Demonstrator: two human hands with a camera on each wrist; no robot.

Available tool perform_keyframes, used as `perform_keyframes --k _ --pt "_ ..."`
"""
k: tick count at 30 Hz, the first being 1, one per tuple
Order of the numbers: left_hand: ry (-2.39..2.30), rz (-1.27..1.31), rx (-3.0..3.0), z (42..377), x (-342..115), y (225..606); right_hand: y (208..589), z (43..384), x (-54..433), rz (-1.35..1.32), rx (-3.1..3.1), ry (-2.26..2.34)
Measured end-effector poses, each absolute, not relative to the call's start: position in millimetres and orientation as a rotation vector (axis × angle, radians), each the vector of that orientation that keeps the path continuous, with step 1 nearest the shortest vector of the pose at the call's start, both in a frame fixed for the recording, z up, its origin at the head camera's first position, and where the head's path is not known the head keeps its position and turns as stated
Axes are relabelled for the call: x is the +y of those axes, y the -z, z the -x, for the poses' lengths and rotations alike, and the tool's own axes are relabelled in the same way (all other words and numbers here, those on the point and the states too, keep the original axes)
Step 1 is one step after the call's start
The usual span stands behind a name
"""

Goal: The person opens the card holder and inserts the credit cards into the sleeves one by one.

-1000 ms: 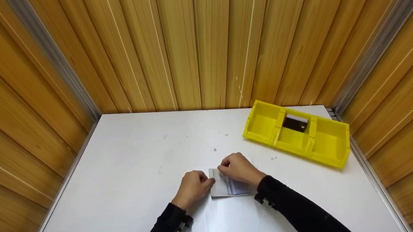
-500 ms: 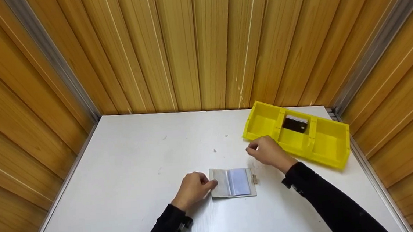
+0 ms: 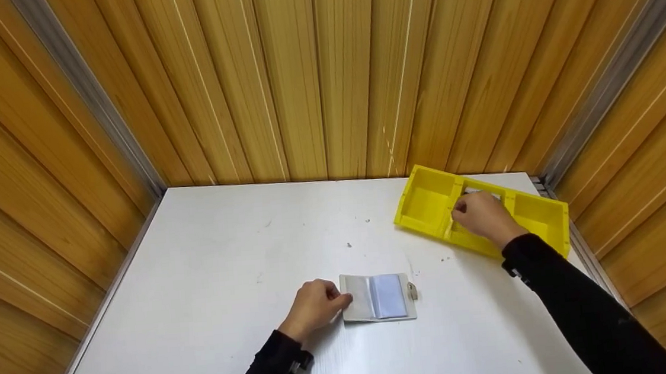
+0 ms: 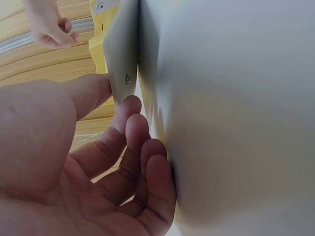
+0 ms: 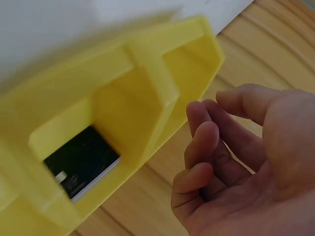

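Note:
An opened card holder [image 3: 358,299] with clear plastic sleeves lies on the white table, a snap tab [image 3: 412,291] at its right edge. My left hand [image 3: 315,307] pinches its left cover between thumb and forefinger; the left wrist view shows that cover [image 4: 124,54] tilted up off the table. Over the middle compartment of a yellow tray [image 3: 426,202] hovers my right hand [image 3: 485,215], fingers loosely curved and holding nothing. Inside that compartment a black card [image 5: 81,160], apparently in a stack with pale edges, shows in the right wrist view; in the head view the hand mostly hides it.
The yellow tray has three compartments and stands at the table's back right, near the wood-patterned wall [image 3: 348,79]. Small dark marks dot the white tabletop [image 3: 242,241]. Metal framing runs along the table's sides.
My right hand has left the card holder and travelled right and away from me to the tray, uncovering the sleeves and snap tab. The left hand keeps its pinch in place.

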State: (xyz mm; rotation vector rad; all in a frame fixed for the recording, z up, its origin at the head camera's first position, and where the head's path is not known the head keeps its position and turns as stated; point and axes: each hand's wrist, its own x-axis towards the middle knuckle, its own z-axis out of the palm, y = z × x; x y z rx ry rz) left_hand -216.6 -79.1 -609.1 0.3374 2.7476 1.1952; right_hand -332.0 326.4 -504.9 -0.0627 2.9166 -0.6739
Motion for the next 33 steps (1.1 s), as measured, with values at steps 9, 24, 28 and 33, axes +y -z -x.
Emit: perform_keyframes --k 9,24,28,33 --pt "-1.195 -0.333 2.743 217 -80 609 508 351 375 0.003 3.076 0.499" --pt "-1.213 -0.323 2.768 216 -77 611 541 364 406 0.126 3.361 0.126" --pt "-1.221 -0.327 2.772 216 -77 612 546 367 407 0.106 3.364 0.050" --pt "-1.226 -0.321 2.766 216 -76 611 549 373 405 0.091 3.339 -0.042"
